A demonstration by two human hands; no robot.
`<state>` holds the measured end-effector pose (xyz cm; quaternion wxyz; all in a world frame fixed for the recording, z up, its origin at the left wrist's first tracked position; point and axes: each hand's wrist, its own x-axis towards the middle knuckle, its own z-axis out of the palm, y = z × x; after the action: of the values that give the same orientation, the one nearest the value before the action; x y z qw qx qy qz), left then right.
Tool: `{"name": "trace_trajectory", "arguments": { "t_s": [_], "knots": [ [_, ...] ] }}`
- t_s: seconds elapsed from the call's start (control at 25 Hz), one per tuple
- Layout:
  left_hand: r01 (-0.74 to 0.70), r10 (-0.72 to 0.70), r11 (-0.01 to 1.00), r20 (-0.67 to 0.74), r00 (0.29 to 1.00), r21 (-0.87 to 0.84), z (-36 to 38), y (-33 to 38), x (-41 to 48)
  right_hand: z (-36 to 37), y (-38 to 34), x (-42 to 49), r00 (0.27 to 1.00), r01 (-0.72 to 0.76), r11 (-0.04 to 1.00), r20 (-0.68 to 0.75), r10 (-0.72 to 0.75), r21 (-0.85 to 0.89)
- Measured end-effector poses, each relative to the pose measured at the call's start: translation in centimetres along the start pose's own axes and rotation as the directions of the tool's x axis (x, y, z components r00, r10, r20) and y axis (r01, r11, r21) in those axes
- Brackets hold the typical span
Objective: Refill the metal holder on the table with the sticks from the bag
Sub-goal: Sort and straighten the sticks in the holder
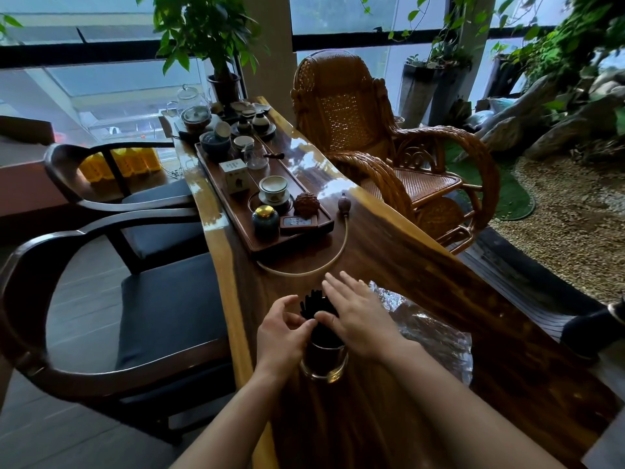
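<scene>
The holder (323, 358) stood on the bench (399, 252) near its front edge, directly ahead of the person, already packed with dark sticks (316, 308) that leaned away toward 12 o'clock and fanned out above the rim. The bag (429, 328), clear and crinkled, lay flat on the bench at about 3 o'clock from the holder, just beside it; whether any sticks were left inside could not be made out.

The left hand (282, 336) sat at 9 o'clock of the holder, fingers curled, thumb and fingertips pinching at the bundle where it rose from the rim. The right hand (358, 316) was at 3 o'clock, fingers spread and fairly flat, its thumb side pressed against the sticks and the palm hovering partly over the bag. Neither hand carried a loose stick.

This looked like the settling step: the sticks were in, and the two hands were gathering and straightening them. Judging by how full the holder seemed, the task was well along. The next move would call for squeezing the fan together gently from both sides and tapping the tips level, while keeping the holder from tipping, since the leaning bundle put its weight toward 12 o'clock. Then the bag would want checking for leftovers.
</scene>
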<state>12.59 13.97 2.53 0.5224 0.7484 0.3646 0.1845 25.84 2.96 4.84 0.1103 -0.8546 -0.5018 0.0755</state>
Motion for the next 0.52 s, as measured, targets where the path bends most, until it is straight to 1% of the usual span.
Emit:
{"name": "trace_trajectory", "arguments": {
  "t_s": [0.04,0.08,0.12,0.16,0.2,0.24,0.28,0.32,0.36,0.44,0.52],
  "knots": [
    [-0.007,0.007,1.0,0.001,1.0,0.014,0.0,0.2,0.1,0.6,0.0,0.1,0.998,0.012,0.998,0.07,-0.009,-0.054],
    [-0.014,0.014,1.0,0.005,1.0,0.024,0.0,0.5,0.3,0.9,0.1,0.2,0.997,0.02,0.997,0.078,-0.015,-0.069],
    [-0.02,0.019,0.999,0.012,1.0,0.03,0.0,0.6,0.4,1.0,0.2,0.1,0.999,0.012,0.999,0.032,-0.011,-0.036],
    [-0.022,0.022,0.999,0.017,1.0,0.036,0.0,0.7,0.5,0.8,0.3,0.0,0.998,-0.01,0.999,-0.056,0.013,0.046],
    [-0.025,0.024,0.999,0.018,1.0,0.043,0.0,0.7,0.6,0.6,0.4,-0.3,0.986,-0.045,0.983,-0.152,0.072,0.178],
    [-0.028,0.028,0.998,0.014,1.0,0.053,0.0,0.8,0.6,0.4,0.5,-0.9,0.962,-0.084,0.938,-0.219,0.165,0.337],
    [-0.036,0.035,0.997,0.008,0.999,0.067,0.0,0.7,0.6,0.5,0.6,-1.9,0.93,-0.112,0.862,-0.254,0.266,0.494],
    [-0.047,0.047,0.995,0.006,0.999,0.087,-0.2,0.6,0.4,0.8,0.8,-3.1,0.898,-0.13,0.791,-0.266,0.35,0.598],
    [-0.059,0.059,0.992,0.011,0.998,0.112,-0.3,0.4,0.2,1.4,0.9,-4.5,0.874,-0.148,0.753,-0.271,0.402,0.641],
    [-0.07,0.065,0.984,0.036,0.997,0.161,-0.5,0.1,-0.2,2.5,1.1,-7.0,0.858,-0.208,0.756,-0.255,0.446,0.62],
    [-0.064,0.054,0.981,0.059,0.997,0.184,-0.6,-0.2,-0.6,3.0,1.0,-8.1,0.874,-0.282,0.787,-0.192,0.447,0.549]
  ]
}}
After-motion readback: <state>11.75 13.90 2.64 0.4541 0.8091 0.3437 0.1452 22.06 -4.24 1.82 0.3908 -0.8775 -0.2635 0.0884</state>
